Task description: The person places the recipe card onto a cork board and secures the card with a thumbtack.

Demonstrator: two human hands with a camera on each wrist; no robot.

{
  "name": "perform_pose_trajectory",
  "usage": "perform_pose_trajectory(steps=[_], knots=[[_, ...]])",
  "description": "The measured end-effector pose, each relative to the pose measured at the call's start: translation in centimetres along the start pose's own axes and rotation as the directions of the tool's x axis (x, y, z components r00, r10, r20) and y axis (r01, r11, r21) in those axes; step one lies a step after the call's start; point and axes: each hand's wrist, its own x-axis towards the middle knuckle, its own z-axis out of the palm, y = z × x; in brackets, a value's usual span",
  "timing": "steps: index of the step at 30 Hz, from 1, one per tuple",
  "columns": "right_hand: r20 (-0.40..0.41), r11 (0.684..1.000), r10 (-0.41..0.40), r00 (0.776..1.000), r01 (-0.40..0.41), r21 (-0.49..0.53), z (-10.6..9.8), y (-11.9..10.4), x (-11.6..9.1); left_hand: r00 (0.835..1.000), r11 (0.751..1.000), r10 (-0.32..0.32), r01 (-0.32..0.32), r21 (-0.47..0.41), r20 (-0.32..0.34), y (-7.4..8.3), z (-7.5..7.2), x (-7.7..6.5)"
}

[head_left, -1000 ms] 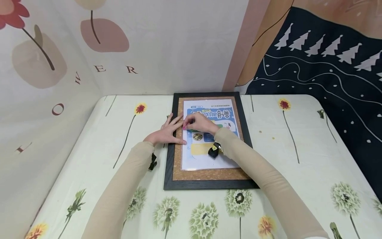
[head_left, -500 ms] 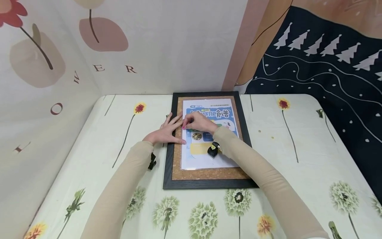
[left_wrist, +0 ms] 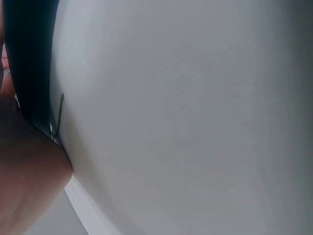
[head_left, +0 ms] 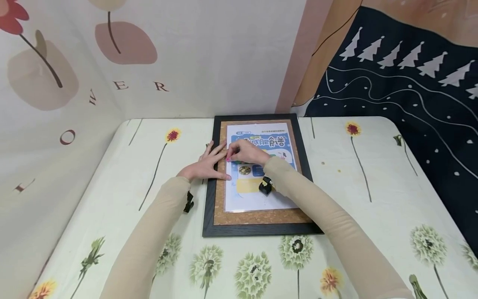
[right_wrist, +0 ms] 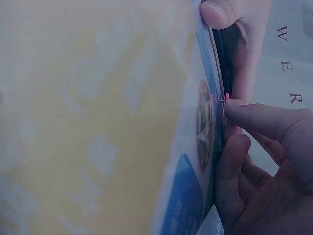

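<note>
In the head view a laminated poster (head_left: pixel 246 201) lies on a black-framed cork board (head_left: pixel 257 218). My right hand (head_left: pixel 248 152) bends over the poster's left edge, its fingers pinching a small pink push pin (head_left: pixel 228 159). In the right wrist view the pin (right_wrist: pixel 228 96) sits at the index fingertip, its thin needle pointing at the poster surface. My left hand (head_left: pixel 205 167) lies spread across the frame's left side, its thumb touching the poster's edge. The left wrist view shows only part of that hand (left_wrist: pixel 29 181) beside the black frame (left_wrist: pixel 32 58).
The board lies on a table with a flower-print cloth (head_left: pixel 149 166). A patterned curtain (head_left: pixel 209 62) rises behind the table, and a dark tree-print cloth (head_left: pixel 388 87) hangs at the right. A black wrist device (head_left: pixel 265 186) hangs below the right wrist, over the poster.
Both hands keep their places on the board and the pin stays at the poster's left edge. The head view has shifted slightly.
</note>
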Motion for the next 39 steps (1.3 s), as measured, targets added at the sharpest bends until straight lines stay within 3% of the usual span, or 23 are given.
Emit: perform_pose_trajectory(steps=[14, 21, 27, 39], knots=[[-0.021, 0.999, 0.002, 1.0, -0.001, 0.048, 0.11, 0.1, 0.08, 1.0, 1.0, -0.001, 0.001, 0.008, -0.002, -0.11, -0.08, 0.01], [-0.053, 0.999, -0.032, 0.998, 0.032, -0.002, 0.28, -0.08, -0.02, 1.0, 1.0, 0.003, -0.003, 0.007, -0.002, -0.15, -0.02, -0.02], [-0.057, 1.0, -0.008, 0.998, 0.008, -0.005, 0.44, -0.13, 0.04, 1.0, 1.0, 0.009, -0.009, -0.006, -0.005, -0.36, 0.06, -0.03], [-0.08, 0.994, 0.002, 0.997, 0.007, 0.11, 0.38, 0.58, -0.19, 1.0, 1.0, -0.005, 0.005, -0.001, -0.001, -0.15, 0.05, 0.2]])
